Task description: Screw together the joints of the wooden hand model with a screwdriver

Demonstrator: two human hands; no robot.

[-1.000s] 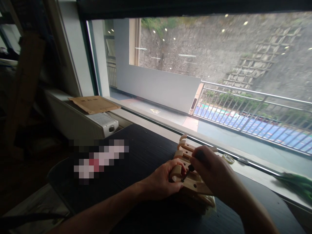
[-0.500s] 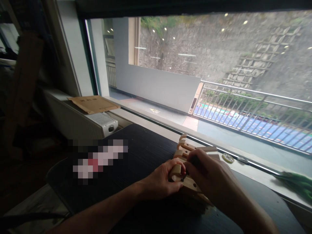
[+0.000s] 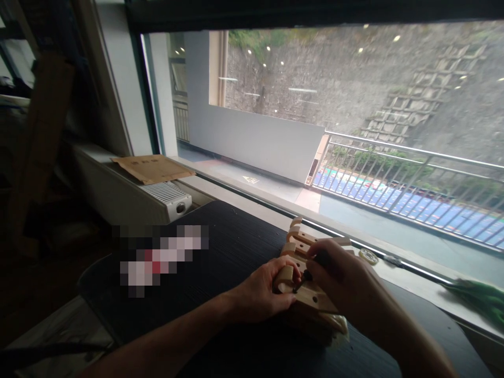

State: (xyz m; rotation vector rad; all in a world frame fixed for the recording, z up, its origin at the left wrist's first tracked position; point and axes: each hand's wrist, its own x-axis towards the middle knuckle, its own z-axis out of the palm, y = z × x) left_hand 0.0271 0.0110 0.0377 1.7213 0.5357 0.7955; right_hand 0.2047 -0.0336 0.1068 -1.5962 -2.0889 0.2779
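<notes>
My left hand (image 3: 255, 294) is closed around a pale wooden piece with a curved, hook-like end (image 3: 284, 276), steadying it near the right side of the dark table. In my right hand (image 3: 344, 278) is a screwdriver (image 3: 323, 256) with a dark handle. Its thin shaft slants down to the inside of the curved end, close to my left fingertips; the exact tip contact is hard to make out. Behind lie similar curved wooden pieces (image 3: 296, 237) with dark holes in their flat parts. A clear plastic wrapping (image 3: 339, 326) shows beneath the wood.
The dark table (image 3: 232, 236) stands against a window sill. On the sill are a round tape roll (image 3: 368, 256) and something green (image 3: 478, 299). A brown envelope (image 3: 153, 168) rests on a white radiator-like unit (image 3: 179, 207) at left. A blurred-out item (image 3: 165, 257) lies on the table.
My right hand has shifted slightly and its fingers have changed position on the screwdriver, showing more of the shaft. My left hand stays around the wooden piece.
</notes>
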